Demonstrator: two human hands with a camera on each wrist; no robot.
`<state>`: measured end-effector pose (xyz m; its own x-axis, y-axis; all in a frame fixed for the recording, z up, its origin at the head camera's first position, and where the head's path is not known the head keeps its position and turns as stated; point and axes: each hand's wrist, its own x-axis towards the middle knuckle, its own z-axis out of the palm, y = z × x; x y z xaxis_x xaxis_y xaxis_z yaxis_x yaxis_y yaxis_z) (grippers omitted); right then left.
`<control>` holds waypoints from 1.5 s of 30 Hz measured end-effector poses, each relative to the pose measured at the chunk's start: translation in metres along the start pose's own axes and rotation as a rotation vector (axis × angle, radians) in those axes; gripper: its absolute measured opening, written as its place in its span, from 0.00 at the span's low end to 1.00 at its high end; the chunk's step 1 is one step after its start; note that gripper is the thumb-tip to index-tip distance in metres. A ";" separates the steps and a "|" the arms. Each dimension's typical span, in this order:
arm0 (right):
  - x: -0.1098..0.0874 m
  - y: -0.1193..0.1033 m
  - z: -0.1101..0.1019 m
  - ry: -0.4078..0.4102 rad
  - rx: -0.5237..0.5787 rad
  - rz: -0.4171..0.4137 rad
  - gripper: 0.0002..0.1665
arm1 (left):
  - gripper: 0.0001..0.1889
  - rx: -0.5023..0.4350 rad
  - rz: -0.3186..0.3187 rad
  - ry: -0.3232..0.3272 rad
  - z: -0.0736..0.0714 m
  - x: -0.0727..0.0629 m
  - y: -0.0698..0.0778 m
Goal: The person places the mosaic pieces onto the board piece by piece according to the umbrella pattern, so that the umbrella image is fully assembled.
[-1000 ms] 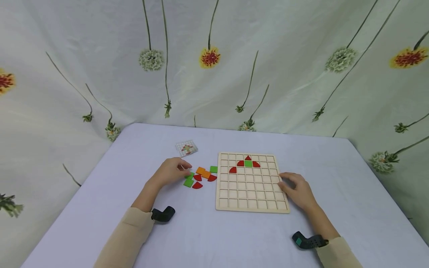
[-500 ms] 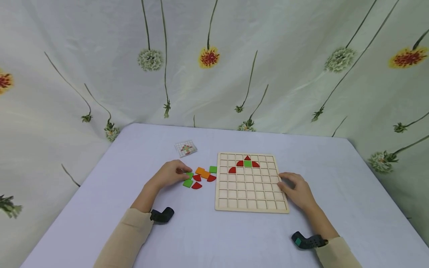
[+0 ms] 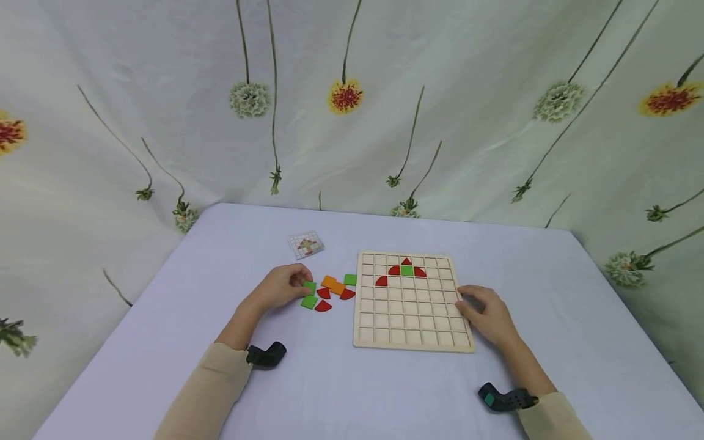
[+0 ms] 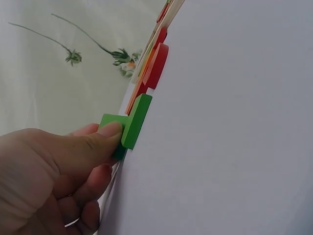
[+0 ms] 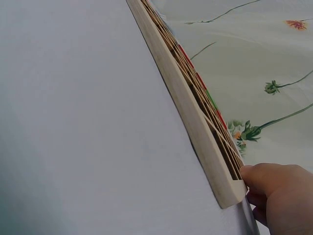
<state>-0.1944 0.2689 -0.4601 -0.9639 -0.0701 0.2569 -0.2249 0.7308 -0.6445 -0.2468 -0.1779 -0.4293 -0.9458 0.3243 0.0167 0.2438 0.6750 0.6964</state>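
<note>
At the pile of loose tiles, my left hand pinches a green square tile between thumb and fingers, its lower part covered by the thumb. Right beside it in the left wrist view is a second green tile. The wooden grid board lies flat to the right of the pile. In its upper rows sit a red triangle, a green square and several red quarter-circles. My right hand rests at the board's right edge, thumb and fingertips touching the rim.
Between left hand and board lie orange tiles, red quarter-circles and another green tile. Behind them is a small pattern card with a grid picture. A flowered cloth hangs behind the white table.
My left fingers have come down onto the green tile and closed on it, tilting it up slightly. The right hand and the board stay as they were.
</note>
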 end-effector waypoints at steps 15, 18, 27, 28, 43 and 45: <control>0.000 0.002 0.002 0.013 0.005 -0.007 0.23 | 0.05 -0.095 0.041 0.036 -0.003 0.014 0.033; -0.001 0.002 0.003 0.011 0.009 -0.004 0.23 | 0.05 -0.096 0.041 0.023 0.005 0.020 0.042; -0.001 0.000 0.002 0.019 -0.004 -0.004 0.22 | 0.04 -0.103 0.069 -0.027 0.030 0.040 0.059; -0.001 0.000 0.002 0.019 -0.006 -0.004 0.22 | 0.04 -0.109 0.072 -0.032 0.033 0.042 0.060; 0.000 -0.001 0.002 0.024 0.006 -0.013 0.22 | 0.04 -0.133 0.135 -0.020 0.072 0.063 0.096; -0.001 0.000 0.002 0.025 0.010 -0.018 0.22 | 0.03 -0.123 0.152 -0.031 0.075 0.064 0.101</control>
<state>-0.1939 0.2675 -0.4613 -0.9559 -0.0663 0.2860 -0.2436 0.7226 -0.6469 -0.2670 -0.0388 -0.4118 -0.8923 0.4383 0.1076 0.3537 0.5309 0.7701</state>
